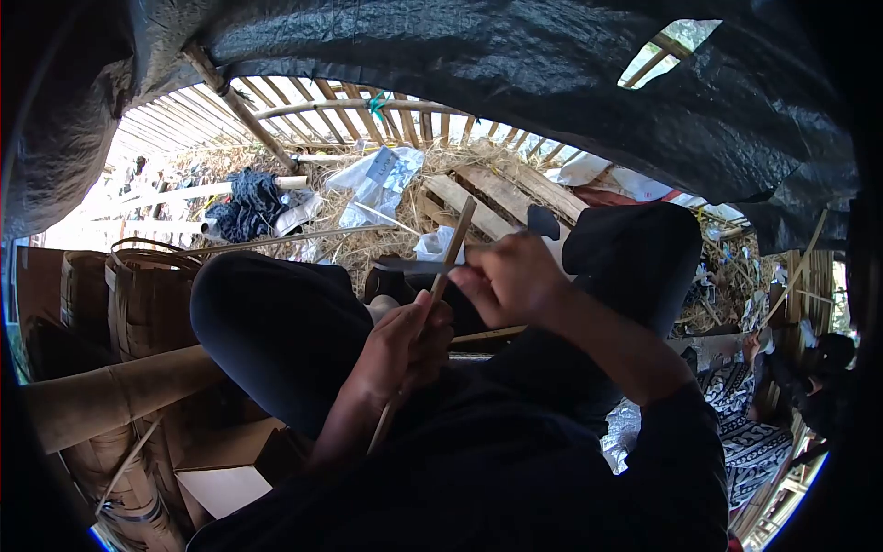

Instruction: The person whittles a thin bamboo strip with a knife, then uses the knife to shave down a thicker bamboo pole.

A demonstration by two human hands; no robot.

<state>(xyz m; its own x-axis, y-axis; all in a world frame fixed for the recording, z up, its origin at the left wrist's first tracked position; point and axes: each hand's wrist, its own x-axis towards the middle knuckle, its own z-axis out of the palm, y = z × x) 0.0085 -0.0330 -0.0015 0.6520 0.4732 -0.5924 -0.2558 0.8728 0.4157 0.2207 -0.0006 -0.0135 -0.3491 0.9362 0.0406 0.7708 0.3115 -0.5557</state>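
Note:
My left hand (pixel 400 345) is closed around a narrow bamboo strip (pixel 462 225), which slants from my lap up and away between my knees. A fist is made by my right hand (pixel 517 281), just above and to the right of the left one. Out of it a knife (pixel 405 265) points leftward, its dark blade lying across the strip above my left thumb. The knife's handle is hidden inside my fingers. Both hands are over my lap, between my bent legs in dark trousers.
A thick bamboo pole (pixel 124 396), woven baskets (pixel 138 304) and a cardboard box (pixel 225 474) are at my left. Ahead lie wooden planks (pixel 501 198), plastic bags (pixel 386 184) and dark cloth (pixel 253 202) on straw. Black tarp (pixel 515 101) hangs overhead. Another person (pixel 809 377) sits at right.

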